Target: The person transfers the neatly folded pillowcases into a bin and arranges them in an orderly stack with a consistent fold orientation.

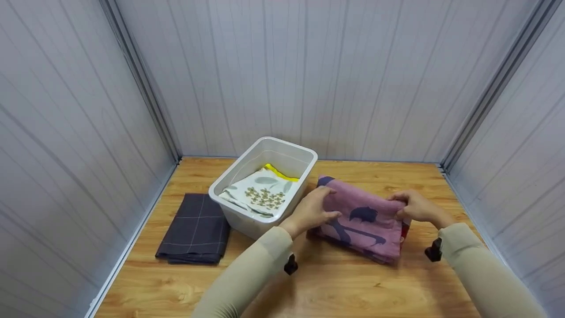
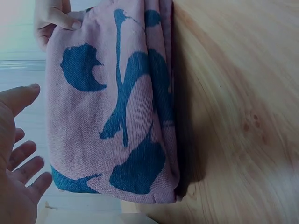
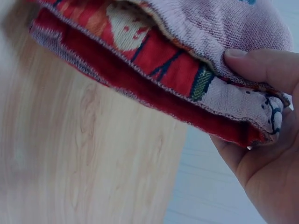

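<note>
A folded pink cloth (image 1: 375,229) with dark blue shapes stands tilted above the wooden table, right of the white bin. My right hand (image 1: 419,206) pinches its upper right corner, thumb on the pink face and fingers behind. In the right wrist view, red patterned layers of the cloth (image 3: 173,70) show along its open edge. My left hand (image 1: 311,210) is at the cloth's left side; the left wrist view shows its fingers (image 2: 25,170) spread and apart from the fabric.
The white plastic bin (image 1: 216,196) holds a white cloth (image 1: 254,181) with leaf and flower prints and a yellow edge. Left of the bin, a folded dark checked cloth (image 1: 194,229) lies on the wooden table (image 1: 335,291). Pale panel walls (image 1: 282,79) enclose the table's back and sides.
</note>
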Motion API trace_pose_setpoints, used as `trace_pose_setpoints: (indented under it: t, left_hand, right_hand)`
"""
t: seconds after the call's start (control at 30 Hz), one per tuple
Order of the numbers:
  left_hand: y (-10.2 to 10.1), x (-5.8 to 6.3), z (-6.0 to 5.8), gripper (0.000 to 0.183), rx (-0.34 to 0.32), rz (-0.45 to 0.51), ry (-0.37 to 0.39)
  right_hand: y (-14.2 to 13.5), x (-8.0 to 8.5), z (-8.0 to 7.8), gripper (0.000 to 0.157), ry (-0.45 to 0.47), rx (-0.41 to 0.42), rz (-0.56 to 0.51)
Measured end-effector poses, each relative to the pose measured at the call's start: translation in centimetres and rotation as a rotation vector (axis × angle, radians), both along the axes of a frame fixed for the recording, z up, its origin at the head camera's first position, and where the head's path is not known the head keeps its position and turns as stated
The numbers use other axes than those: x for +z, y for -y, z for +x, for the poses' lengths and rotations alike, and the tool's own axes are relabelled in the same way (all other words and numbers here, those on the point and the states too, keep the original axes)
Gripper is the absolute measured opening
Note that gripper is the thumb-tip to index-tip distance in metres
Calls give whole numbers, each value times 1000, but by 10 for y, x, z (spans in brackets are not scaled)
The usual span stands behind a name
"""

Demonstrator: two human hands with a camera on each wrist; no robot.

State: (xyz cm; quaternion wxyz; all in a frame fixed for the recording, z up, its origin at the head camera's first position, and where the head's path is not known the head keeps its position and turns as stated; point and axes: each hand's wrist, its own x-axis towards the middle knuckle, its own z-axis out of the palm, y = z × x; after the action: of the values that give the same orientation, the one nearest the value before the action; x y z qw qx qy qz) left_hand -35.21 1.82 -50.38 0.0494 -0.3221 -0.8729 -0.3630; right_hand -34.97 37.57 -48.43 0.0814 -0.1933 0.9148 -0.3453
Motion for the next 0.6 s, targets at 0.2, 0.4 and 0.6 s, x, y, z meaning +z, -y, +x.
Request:
trace_pose_setpoints:
  t: [0.2, 0.4, 0.6]
  left_hand:
    - [-3, -2, -9, 63, 21, -28, -101]
    - [-8, -1, -15, 68, 69, -70, -111]
    - [-10, 2, -13, 70, 137, -185, -85]
  right_hand:
    - [-1, 3, 1, 41, -11, 41, -35]
    - [-1, 5, 3, 41, -33, 45, -63]
    - [-1, 7, 5, 42, -23, 21, -84]
